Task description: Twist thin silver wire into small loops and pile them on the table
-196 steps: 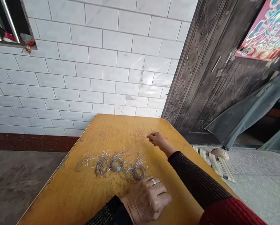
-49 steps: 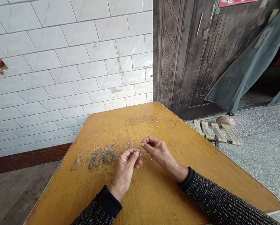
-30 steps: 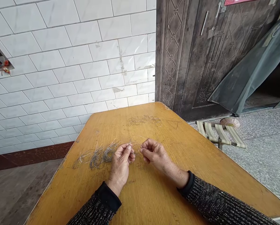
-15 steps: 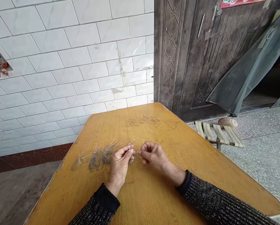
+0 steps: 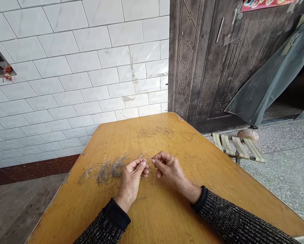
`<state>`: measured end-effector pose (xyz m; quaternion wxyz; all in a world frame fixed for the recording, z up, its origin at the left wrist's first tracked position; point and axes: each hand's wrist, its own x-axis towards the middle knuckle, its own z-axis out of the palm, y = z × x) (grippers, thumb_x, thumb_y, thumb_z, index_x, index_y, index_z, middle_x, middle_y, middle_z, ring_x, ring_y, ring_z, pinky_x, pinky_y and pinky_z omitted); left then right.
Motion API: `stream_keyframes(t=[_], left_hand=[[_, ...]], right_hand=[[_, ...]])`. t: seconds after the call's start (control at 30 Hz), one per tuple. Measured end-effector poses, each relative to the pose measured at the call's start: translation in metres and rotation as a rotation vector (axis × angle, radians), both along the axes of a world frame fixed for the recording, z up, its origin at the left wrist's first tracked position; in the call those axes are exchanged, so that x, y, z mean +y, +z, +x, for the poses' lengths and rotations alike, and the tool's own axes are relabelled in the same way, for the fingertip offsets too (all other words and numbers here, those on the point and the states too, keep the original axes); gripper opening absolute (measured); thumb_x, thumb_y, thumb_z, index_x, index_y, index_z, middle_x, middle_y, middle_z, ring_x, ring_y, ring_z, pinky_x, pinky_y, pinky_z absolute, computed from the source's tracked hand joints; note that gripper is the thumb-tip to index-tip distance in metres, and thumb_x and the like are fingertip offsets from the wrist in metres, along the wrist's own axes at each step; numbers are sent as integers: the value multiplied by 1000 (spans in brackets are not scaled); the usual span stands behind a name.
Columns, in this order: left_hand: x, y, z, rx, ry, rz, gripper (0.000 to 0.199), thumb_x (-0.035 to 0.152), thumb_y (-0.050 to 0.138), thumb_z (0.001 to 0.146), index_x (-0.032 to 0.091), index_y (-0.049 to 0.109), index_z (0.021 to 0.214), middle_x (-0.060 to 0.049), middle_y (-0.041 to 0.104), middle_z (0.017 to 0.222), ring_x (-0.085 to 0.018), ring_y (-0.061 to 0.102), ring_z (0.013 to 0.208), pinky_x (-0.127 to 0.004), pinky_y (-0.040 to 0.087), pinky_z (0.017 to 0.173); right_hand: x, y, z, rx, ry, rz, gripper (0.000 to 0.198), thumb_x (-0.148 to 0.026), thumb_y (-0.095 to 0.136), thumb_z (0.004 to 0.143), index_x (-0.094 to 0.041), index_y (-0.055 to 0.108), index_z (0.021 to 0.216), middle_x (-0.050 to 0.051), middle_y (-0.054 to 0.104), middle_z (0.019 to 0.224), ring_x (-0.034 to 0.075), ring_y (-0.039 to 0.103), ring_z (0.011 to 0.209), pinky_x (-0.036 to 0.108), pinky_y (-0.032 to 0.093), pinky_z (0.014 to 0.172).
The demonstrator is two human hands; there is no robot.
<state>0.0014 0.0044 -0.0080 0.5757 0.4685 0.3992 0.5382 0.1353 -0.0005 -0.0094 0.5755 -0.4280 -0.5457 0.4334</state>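
My left hand is closed in a pinch, thumb against forefinger, on a thin wire that loops up and over between my two hands. Just to the right, my right hand has its thumb and forefinger brought together at the wire's other side; the exact contact is too fine to make out. Left of my left hand lie several tangled coils of grey wire on the wooden table. Farther back sits a row of thin wire loops, and a bent piece of wire lies right of them.
A white tiled wall borders the table's far left side. Behind the far right side stands a dark carved door with a grey curtain. A strap-seated folding stool is on the speckled floor to the right.
My right hand's fingertips have shifted slightly up and away from my left hand, leaving a little more space between them. My left hand stays nearly in place; the camera view moved slightly.
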Motion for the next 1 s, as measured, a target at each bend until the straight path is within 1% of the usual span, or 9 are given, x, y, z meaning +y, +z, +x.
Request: stream_keyframes(t=[0.13,0.4,0.57,0.77,0.9,1.0], left_hand=[[0,1,1,-114,-14,-84,28,28,72,60,11,63,81,-1,60,64,-6,51,52,-19,40,50],[-5,0,4,-215,-45,-147,26,24,76,56,12,65,76,0,59,65,-4,50,52,-17,40,51],[-5,0,4,-193,-40,-145,25,25,75,57,12,65,76,0,58,64,-4,47,52,-17,38,51],[-4,-3,5,-140,-11,-74,21,28,70,62,13,61,73,1,54,64,-4,44,52,-17,35,51],[-4,-4,4,-87,2,-45,22,31,69,63,13,60,72,1,53,64,-5,43,52,-18,34,51],[-3,-2,3,-77,-4,-50,22,31,69,63,13,60,71,1,54,64,-5,43,52,-18,34,51]], right_hand=[[0,0,0,-11,-6,12,19,-32,55,74,-16,50,65,-7,45,49,4,43,31,16,32,33],[-1,-2,-1,-29,-23,27,16,-28,54,74,-16,51,65,-7,48,48,3,42,31,15,31,32],[-2,-3,-2,-55,-17,19,16,-27,53,75,-16,50,64,-6,48,50,4,43,32,15,31,33],[-2,-5,0,-166,45,49,12,-23,50,76,-16,52,66,-7,43,44,5,40,34,16,31,37],[-2,-7,1,-245,43,52,13,-22,49,76,-16,54,65,-6,44,44,5,41,37,16,31,38],[-2,-8,1,-251,21,61,12,-23,50,75,-17,55,66,-5,45,46,6,42,38,16,32,39]])
